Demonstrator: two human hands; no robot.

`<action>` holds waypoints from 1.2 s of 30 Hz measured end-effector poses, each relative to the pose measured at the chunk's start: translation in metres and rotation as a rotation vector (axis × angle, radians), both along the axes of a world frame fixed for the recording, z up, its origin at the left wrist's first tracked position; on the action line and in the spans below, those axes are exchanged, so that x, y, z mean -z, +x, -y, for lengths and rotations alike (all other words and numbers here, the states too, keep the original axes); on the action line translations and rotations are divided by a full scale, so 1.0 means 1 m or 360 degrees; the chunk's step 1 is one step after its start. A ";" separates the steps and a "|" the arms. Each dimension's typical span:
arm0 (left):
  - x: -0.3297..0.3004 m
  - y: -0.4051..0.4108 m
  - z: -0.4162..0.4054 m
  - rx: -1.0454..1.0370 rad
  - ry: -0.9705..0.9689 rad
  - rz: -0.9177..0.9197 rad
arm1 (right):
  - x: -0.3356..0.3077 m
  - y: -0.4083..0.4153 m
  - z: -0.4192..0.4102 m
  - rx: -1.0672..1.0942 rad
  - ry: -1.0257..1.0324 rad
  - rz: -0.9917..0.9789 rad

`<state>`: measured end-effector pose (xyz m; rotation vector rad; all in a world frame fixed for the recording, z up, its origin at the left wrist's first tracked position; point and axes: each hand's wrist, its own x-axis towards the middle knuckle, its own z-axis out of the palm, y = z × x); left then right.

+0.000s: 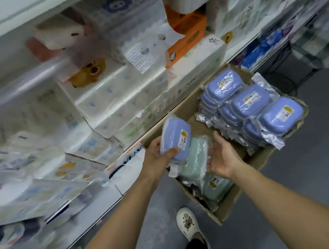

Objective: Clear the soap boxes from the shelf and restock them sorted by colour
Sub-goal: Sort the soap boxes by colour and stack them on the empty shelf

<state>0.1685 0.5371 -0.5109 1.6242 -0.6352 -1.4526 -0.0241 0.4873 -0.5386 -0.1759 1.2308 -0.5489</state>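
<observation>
Blue, film-wrapped soap box (175,138), gripped across its width by the left hand (158,159) over the cardboard carton's (231,214) near-left corner, looks light, stiff but slippery, while the right hand (221,157) presses straight fingers against a green box (195,157).

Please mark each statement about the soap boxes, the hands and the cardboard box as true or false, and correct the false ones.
1. The left hand grips a blue soap box. True.
2. The cardboard box holds only green soap boxes. False: stacked blue soap boxes fill its far end.
3. The right hand touches a green soap box. True.
4. The cardboard box stands on the top shelf. False: it sits low, beside the shelf.
</observation>
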 end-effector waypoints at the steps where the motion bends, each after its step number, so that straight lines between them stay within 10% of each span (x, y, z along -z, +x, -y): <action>1: 0.002 -0.001 0.001 0.0041 0.0013 -0.0002 | -0.003 0.002 0.003 -0.0172 -0.0066 -0.0118; 5: 0.006 -0.005 0.006 0.0042 0.0049 -0.0008 | 0.011 0.010 0.014 -0.0404 -0.0252 -0.0694; 10: 0.009 0.016 0.013 -0.0117 0.0056 -0.0011 | 0.042 0.000 0.020 0.0153 0.0046 -0.0326; 16: 0.009 0.027 0.014 -0.0103 0.0069 -0.0025 | 0.056 -0.001 0.000 -0.0850 -0.0245 -0.1164; 25: -0.002 0.017 0.011 -0.0178 0.0116 0.0010 | 0.004 -0.023 0.044 -0.1747 -0.1002 -0.1499; 36: -0.022 -0.090 0.069 -0.0109 0.0039 -0.0093 | -0.053 -0.167 0.136 -0.1477 -0.1513 -0.2003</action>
